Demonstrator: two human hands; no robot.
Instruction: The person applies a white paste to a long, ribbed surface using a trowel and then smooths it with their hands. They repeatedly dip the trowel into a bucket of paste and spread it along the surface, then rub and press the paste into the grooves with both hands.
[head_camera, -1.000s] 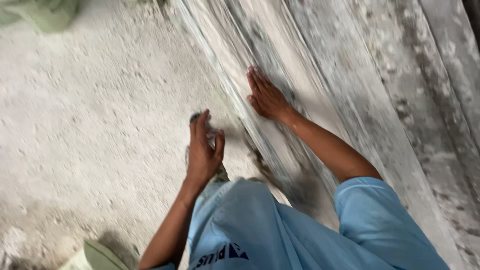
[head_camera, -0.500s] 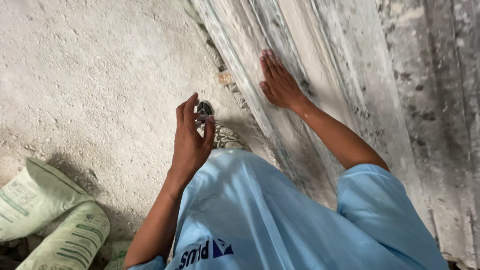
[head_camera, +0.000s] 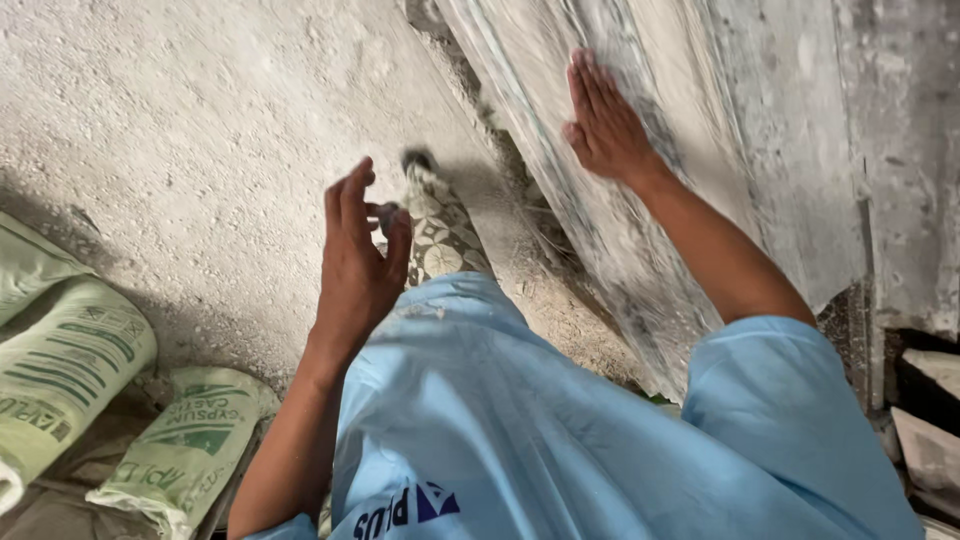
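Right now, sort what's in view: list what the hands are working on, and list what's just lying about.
In hand:
- right hand, flat against the slab
- left hand, raised and empty, over the floor

Lying about:
- green sacks at lower left
- broken blocks at far right

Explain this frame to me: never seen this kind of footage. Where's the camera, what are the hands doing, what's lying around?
There is one view, from a camera worn on a person's head and pointed down, so you see their own light blue shirt and both arms from above. There is no machine. The right hand lies flat, fingers together, against a grey streaked slab that leans at an angle. The left hand hangs in the air over the floor, fingers loosely curled, and holds nothing that I can see. Below it shows a patterned trouser leg ending in a foot. The ground is rough, dusty concrete floor. At the lower left lie pale green sacks, filled and stacked.
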